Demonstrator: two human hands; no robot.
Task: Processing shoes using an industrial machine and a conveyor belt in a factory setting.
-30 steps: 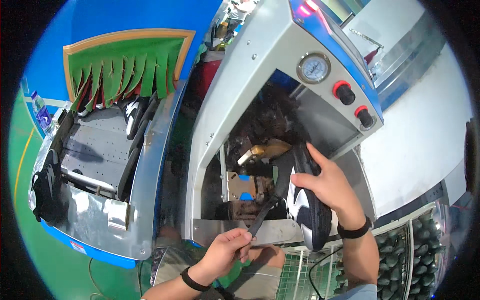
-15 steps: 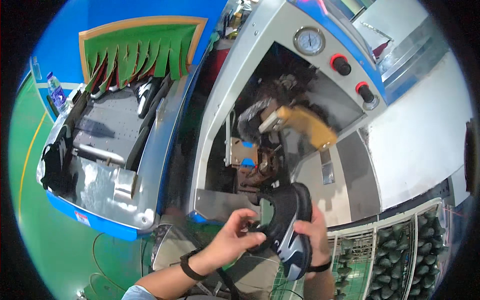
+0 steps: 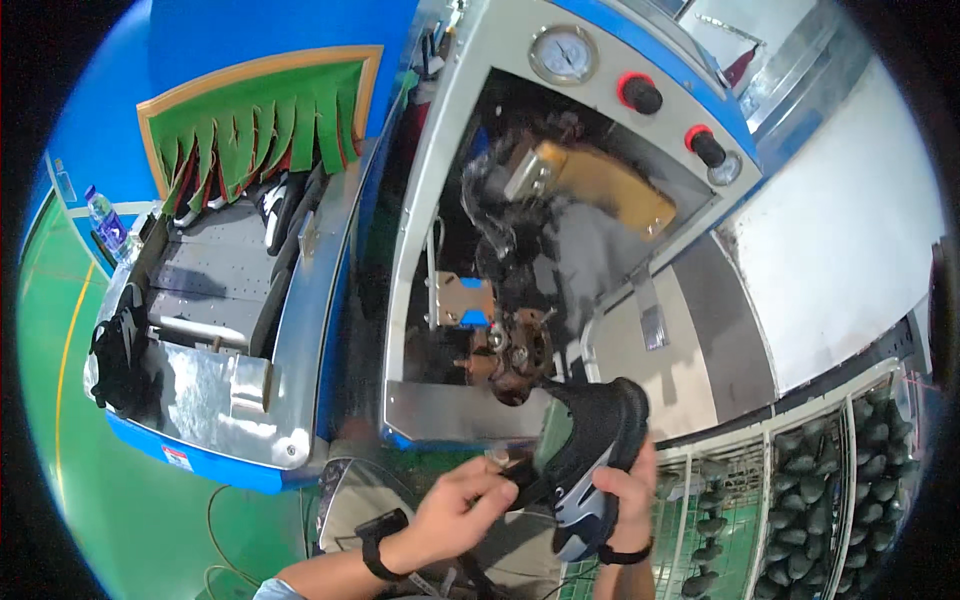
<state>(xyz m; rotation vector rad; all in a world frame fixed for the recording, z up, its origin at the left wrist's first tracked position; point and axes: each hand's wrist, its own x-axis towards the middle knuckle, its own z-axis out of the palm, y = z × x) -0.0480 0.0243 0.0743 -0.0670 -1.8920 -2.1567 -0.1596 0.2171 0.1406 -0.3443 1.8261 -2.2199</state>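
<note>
A black shoe point(image 3: 592, 450) with grey and blue side panels is held in front of a grey machine point(image 3: 560, 240). My right hand point(image 3: 628, 496) grips the shoe from below at its sole. My left hand point(image 3: 455, 505) reaches into the shoe's opening with a thin dark tool pinched in its fingers. Both wrists wear black bands. The machine's open chamber, with a brown metal fixture point(image 3: 510, 350), stands just above the shoe.
The machine has a round pressure gauge point(image 3: 563, 53) and two red-ringed black knobs point(image 3: 640, 93). A conveyor point(image 3: 215, 300) with a green fringed curtain point(image 3: 260, 125) and shoes on it lies left. Wire racks point(image 3: 800, 480) of dark shoe forms stand lower right. The floor is green.
The shoe has come out of the machine's chamber and down toward me. My right hand shifted from its heel to under the sole, and my left hand moved to the opening.
</note>
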